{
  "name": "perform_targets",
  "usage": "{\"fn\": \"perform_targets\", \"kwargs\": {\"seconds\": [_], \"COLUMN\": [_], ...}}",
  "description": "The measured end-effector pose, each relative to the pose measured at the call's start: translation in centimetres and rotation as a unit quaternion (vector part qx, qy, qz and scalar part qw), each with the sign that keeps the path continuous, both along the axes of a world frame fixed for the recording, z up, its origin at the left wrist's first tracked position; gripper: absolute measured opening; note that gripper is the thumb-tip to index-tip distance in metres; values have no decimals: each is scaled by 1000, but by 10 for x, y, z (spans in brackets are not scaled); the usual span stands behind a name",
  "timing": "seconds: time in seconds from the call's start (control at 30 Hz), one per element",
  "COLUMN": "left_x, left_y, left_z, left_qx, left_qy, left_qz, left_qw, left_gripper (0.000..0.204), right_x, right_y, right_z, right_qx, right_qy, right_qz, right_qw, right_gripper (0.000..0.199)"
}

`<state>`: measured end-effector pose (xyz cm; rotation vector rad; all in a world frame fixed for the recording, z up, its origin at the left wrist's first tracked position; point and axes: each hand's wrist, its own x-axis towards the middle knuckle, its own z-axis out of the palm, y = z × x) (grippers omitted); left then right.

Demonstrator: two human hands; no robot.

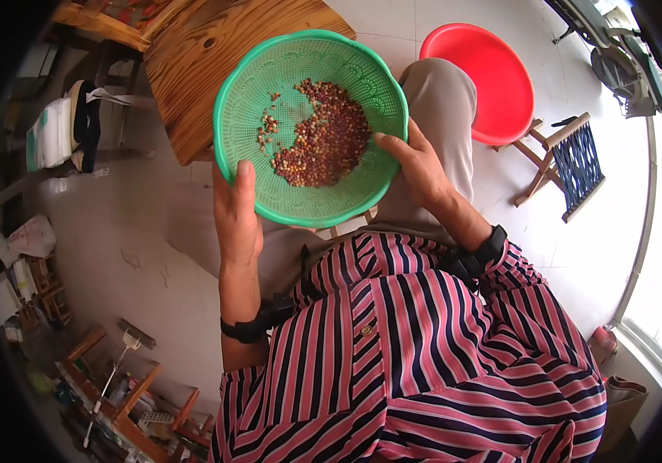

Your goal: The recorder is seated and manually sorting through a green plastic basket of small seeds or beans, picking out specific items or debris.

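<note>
Between my hands is a round green plastic colander (312,207) with a lacy, perforated wall. A heap of small brown, reddish and tan beans or grains (323,143) lies in it, mostly toward the right side of its bottom, with a few scattered at the left. My left hand (237,216) grips the rim at the lower left, thumb up over the edge. At the right, my right hand (422,166) holds the rim with its thumb on the inner side. The fingers of both hands are partly hidden under the colander.
A wooden table (192,69) stands just beyond the colander at the left. On the floor to the right are a red plastic basin (493,85) and a folding stool (578,166) with a dark woven seat. Wooden furniture (126,409) with clutter stands at the lower left.
</note>
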<state>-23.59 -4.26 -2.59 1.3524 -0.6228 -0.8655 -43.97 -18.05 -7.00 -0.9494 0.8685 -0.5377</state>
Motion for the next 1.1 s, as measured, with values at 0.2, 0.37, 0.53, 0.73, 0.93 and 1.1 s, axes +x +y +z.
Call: {"fn": "perform_targets", "kwargs": {"seconds": [0.2,0.37,0.53,0.73,0.93,1.1], "left_x": [-2,0,-6,-2,-1,-1], "left_y": [-1,-5,-7,-3,-6,-5], "left_z": [0,2,4,3,-1,-2], "left_qx": [15,18,8,19,10,14], "left_qy": [-13,0,-11,3,-37,-34], "left_qz": [0,-6,-16,-28,-34,-25], "left_qw": [1000,1000,1000,999,999,999], "left_gripper": [59,59,60,58,52,53], "right_x": [4,13,28,42,49,45], "right_y": [-20,-28,-23,-24,-27,-25], "right_z": [17,39,28,17,17,15], "right_qx": [-577,-495,-573,-553,-524,-507], "right_qy": [248,204,239,257,283,295], "right_qz": [-142,40,105,120,148,176], "right_qw": [765,844,777,783,790,790], "right_gripper": [53,15,12,12,10,9]}}
